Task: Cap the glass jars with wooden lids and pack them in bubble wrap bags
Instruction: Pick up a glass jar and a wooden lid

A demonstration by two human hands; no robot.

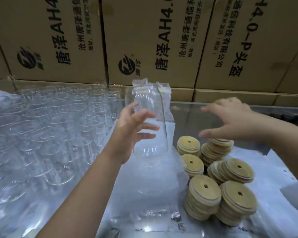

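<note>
My left hand [127, 133] is shut on a clear glass jar [155, 103], holding it above a pile of flat bubble wrap bags [150, 182] in the middle of the table. I see no lid on the jar. My right hand [230, 121] hovers, blurred, with fingers spread and empty over several stacks of round wooden lids [205, 188], each with a small centre hole. Behind the held jar, a jar packed in a bubble wrap bag [165, 93] stands upright with its lid showing through the wrap.
Several rows of open glass jars [50, 126] fill the left side of the table. Printed cardboard boxes [144, 40] form a wall along the back. A clear plastic panel [187, 110] stands behind the lids. More plastic wrap [282, 212] lies at the right.
</note>
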